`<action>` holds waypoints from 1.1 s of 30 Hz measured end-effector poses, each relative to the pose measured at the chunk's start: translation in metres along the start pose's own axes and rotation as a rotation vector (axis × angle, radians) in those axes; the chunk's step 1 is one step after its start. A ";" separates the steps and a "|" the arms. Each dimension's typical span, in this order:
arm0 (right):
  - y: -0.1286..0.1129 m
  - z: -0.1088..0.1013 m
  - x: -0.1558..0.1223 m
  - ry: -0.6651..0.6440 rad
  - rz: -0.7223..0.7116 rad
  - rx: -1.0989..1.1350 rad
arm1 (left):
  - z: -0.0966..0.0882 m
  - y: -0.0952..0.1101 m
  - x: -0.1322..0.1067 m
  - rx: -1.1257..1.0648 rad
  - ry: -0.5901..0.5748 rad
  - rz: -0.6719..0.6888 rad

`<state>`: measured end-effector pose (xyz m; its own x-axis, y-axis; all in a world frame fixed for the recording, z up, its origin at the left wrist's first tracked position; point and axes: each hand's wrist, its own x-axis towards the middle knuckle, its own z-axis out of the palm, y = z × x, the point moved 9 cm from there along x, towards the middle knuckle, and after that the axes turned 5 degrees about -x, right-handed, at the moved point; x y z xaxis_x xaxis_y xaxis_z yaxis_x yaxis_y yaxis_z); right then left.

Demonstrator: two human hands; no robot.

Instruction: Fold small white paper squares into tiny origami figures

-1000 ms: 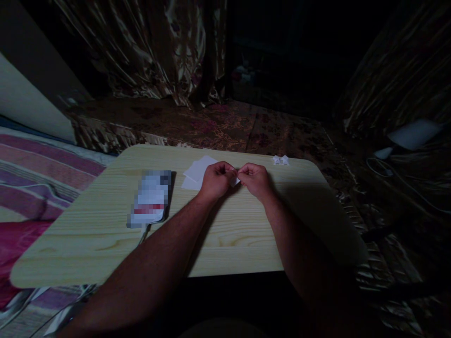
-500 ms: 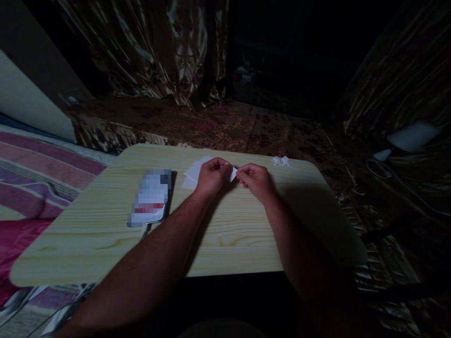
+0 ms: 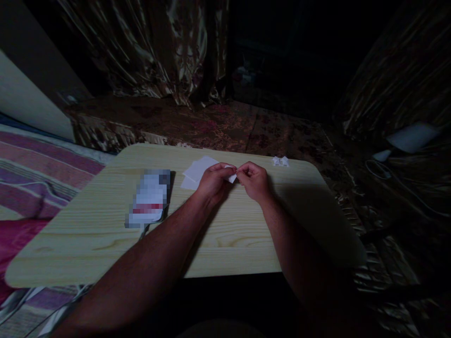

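Observation:
Above the middle of the wooden table, my left hand is closed on a small white piece of paper, with the thumb along its upper edge. Close by on the right, my right hand pinches at the paper's right edge with thumb and fingertips. Part of the paper is hidden behind my fingers, so its full shape does not show. Several loose white sheets lie on the table behind my left hand and partly under it. Two small folded white paper pieces sit side by side near the far edge.
The light wooden table has rounded corners. A blurred-out phone-like object with a cable lies on its left. A striped bed cover is at the left, a patterned curtain behind, and a white lamp at the right.
My left thumb has shifted onto the paper's upper edge and more of the paper shows. The right fingers have curled in more, slightly higher. The loose sheets stay put.

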<state>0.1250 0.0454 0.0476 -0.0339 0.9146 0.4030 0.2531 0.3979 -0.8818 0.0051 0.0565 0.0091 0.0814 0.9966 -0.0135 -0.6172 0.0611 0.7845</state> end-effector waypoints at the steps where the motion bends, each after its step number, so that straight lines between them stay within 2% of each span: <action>1: -0.001 0.000 0.000 0.003 -0.007 0.005 | 0.001 0.000 0.000 -0.019 0.000 -0.001; 14: -0.003 0.001 -0.001 -0.010 0.000 0.087 | 0.009 -0.004 -0.005 -0.087 -0.016 -0.028; 21: -0.002 0.003 -0.003 -0.010 0.012 0.024 | 0.001 -0.002 -0.003 -0.004 0.059 -0.016; 26: 0.006 -0.001 -0.001 0.038 0.050 0.029 | 0.000 0.002 -0.004 0.067 0.065 -0.002; 30: 0.015 -0.004 0.001 0.055 0.083 0.066 | -0.002 0.008 -0.002 0.094 0.056 0.079; 33: 0.021 -0.005 0.002 0.053 0.137 0.111 | -0.004 0.006 0.001 0.110 0.040 0.088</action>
<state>0.1349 0.0548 0.0312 0.0450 0.9570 0.2867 0.1432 0.2779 -0.9499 -0.0019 0.0580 0.0115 -0.0017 0.9994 0.0359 -0.5307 -0.0313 0.8470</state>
